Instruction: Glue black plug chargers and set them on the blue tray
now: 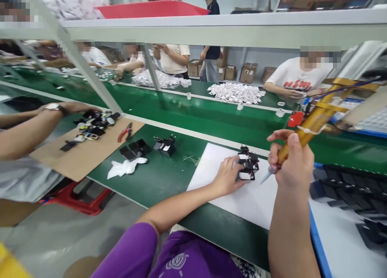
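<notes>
My left hand [229, 176] rests on the white board [208, 165], its fingers closed against a small group of black parts [248, 165] with white and red pieces in them. To the right, my right hand [292, 159] is wrapped round a yellow glue syringe [311, 127], held tilted above the board. The syringe's pale pointed nozzle [266, 176] points down and left, a little to the right of the black parts.
More black parts [165, 145], a white cloth [125, 168] and red pliers [124, 133] lie to the left. A co-worker's arm [39, 129] reaches over cardboard [81, 157]. A blue-edged tray [341, 229] holds black housings at right. A shelf [193, 32] crosses above.
</notes>
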The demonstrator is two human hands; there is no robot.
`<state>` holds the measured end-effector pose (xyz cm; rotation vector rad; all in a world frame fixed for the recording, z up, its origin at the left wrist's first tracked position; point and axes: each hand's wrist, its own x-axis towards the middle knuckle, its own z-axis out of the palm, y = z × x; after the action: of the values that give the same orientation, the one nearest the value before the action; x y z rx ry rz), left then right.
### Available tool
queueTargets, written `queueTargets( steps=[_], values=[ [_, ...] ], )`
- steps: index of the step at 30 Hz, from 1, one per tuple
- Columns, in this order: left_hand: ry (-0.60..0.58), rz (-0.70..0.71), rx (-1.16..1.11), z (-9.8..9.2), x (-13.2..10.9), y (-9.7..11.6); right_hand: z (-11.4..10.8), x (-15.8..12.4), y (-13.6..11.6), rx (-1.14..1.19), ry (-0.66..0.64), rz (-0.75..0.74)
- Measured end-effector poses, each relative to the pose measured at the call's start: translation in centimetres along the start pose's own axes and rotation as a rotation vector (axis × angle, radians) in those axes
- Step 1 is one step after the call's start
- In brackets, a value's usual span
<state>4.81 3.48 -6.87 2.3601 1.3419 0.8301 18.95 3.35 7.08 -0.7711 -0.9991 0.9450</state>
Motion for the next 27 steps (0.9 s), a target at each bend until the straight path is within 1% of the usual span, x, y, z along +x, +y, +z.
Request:
queueTargets(
  steps=[2,4,5,6,9,11,12,14,16,18,23,27],
  values=[
    [-0.021,-0.013,0.031,-1.7,-0.9,-0.7,0.2,-0.3,-0.3,-0.003,-0.003,0.003],
    [0.008,-0.054,0.108,-4.3,-2.1,-2.3,0.2,-0.4,-0.5,-0.017,-0.001,0.002],
    [0.056,-0.099,0.175,-5.9,-2.7,-3.3,0.2,-0.4,-0.5,-0.024,0.002,0.004],
    [0.128,-0.168,0.261,-7.5,-3.3,-4.5,0.2,-0.5,-0.5,-0.03,0.005,0.006],
    [0.386,-0.456,0.537,-12.1,-5.2,-8.4,0.2,-0.4,-0.4,-0.043,0.018,0.008],
    [0.478,-0.6,0.651,-14.3,-6.4,-10.8,0.1,-0.3,-0.3,-0.051,0.032,0.004],
    [0.481,-0.634,0.686,-14.9,-6.9,-11.7,0.1,-0.3,-0.3,-0.058,0.04,0.001],
    [0.434,-0.636,0.726,-15.5,-7.7,-13.2,0.1,-0.3,-0.3,-0.075,0.052,-0.003],
    [0.379,-0.593,0.75,-15.3,-8.2,-14.2,0.1,-0.3,-0.3,-0.09,0.052,-0.007],
    [0.364,-0.556,0.772,-14.9,-8.3,-14.7,0.1,-0.3,-0.3,-0.093,0.044,-0.011],
    [0.39,-0.559,0.797,-14.3,-8.0,-15.3,0.2,-0.3,-0.4,-0.083,0.037,-0.017],
    [0.371,-0.515,0.795,-14.0,-8.0,-15.0,0.2,-0.3,-0.5,-0.064,0.026,-0.006]
  ],
)
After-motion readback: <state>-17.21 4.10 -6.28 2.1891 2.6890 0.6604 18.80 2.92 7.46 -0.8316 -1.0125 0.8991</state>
